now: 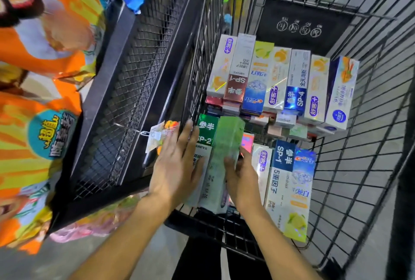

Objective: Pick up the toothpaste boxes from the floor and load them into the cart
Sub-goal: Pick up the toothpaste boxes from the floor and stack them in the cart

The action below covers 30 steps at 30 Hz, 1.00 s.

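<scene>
Head view
Left hand [174,167]: my fingers lie straight and flat against the dark green box [205,142]; grip wide, clasping nothing.
Right hand [241,177]: fingers loosely bent against the right side of the pale green box [221,163], pressing rather than clasping.
Pale green box: tilted on edge between my two hands, near end of the cart [359,167].
Near row: more toothpaste boxes [289,190] lie flat just right of my right hand.
Far row [278,77]: boxes packed side by side on lower layers.
Left of cart: black mesh rack [125,91] with orange snack bags [45,73].
</scene>
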### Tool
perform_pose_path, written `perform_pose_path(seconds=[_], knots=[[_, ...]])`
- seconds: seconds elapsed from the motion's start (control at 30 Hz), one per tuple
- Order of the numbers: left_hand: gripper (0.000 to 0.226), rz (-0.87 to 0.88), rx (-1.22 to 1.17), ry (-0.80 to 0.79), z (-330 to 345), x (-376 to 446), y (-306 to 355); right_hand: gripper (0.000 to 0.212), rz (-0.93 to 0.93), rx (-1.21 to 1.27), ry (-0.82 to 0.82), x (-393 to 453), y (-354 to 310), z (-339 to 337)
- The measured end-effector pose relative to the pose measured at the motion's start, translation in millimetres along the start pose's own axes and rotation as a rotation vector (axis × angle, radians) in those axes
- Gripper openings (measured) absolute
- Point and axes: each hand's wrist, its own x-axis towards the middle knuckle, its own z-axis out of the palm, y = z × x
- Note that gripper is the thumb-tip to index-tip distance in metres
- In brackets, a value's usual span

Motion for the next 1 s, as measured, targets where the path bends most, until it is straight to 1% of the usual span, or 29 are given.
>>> perform_pose_path(seconds=[0.1, 0.17, 0.27, 0.33, 0.4, 0.43, 0.53, 0.6, 0.7, 0.8, 0.83, 0.93, 1.0], knots=[[0.072, -0.007, 0.002, 0.000, 4.0, 1.0, -0.3, 0.049, 0.008, -0.057, -0.043, 3.0, -4.2, -3.6], [0.075, -0.019, 0.013, -0.010, 3.2, 0.4, 1.2, 0.042, 0.007, -0.087, -0.040, 1.8, -6.9, -0.3], [0.072, -0.027, -0.001, -0.006, 4.7, 0.0, 2.6, 0.029, -0.037, -0.150, 0.094, 0.5, -5.0, 11.2], [0.071, -0.026, 0.018, -0.005, 4.1, -0.4, 2.8, 0.030, -0.020, -0.273, 0.130, -1.0, 0.0, 15.0], [0.070, -0.025, 0.026, -0.004, 4.1, -1.2, 2.6, 0.035, -0.026, -0.387, 0.101, -2.7, 5.8, 15.3], [0.070, -0.028, 0.019, -0.004, 3.6, -1.5, 3.2, 0.036, -0.029, -0.407, 0.091, -3.2, 5.5, 14.2], [0.068, -0.030, -0.021, 0.000, 3.7, -1.9, 2.7, 0.030, -0.051, -0.471, 0.077, 0.3, 4.2, 10.8], [0.069, -0.018, -0.042, -0.004, 4.3, -3.2, 0.9, 0.027, -0.056, -0.557, 0.036, 1.5, 2.4, 4.9], [0.069, -0.013, -0.020, 0.008, 5.6, -0.9, 0.3, 0.031, -0.094, -0.650, 0.006, -5.1, -8.6, -15.4], [0.069, 0.035, 0.148, -0.050, 1.3, 0.9, 2.1, 0.040, -0.140, -0.700, 0.038, -24.3, -27.8, -43.3], [0.069, 0.035, 0.145, -0.061, -1.9, 0.5, 2.5, 0.044, -0.144, -0.722, 0.064, -33.5, -35.4, -52.8], [0.070, 0.020, 0.165, -0.130, -20.9, 0.7, 10.0, 0.066, -0.164, -0.810, 0.186, -64.4, -55.5, -83.4], [0.069, 0.084, 0.211, -0.124, -38.1, 3.4, 17.2, 0.068, -0.169, -0.896, 0.251, -88.1, -68.9, -102.0]])
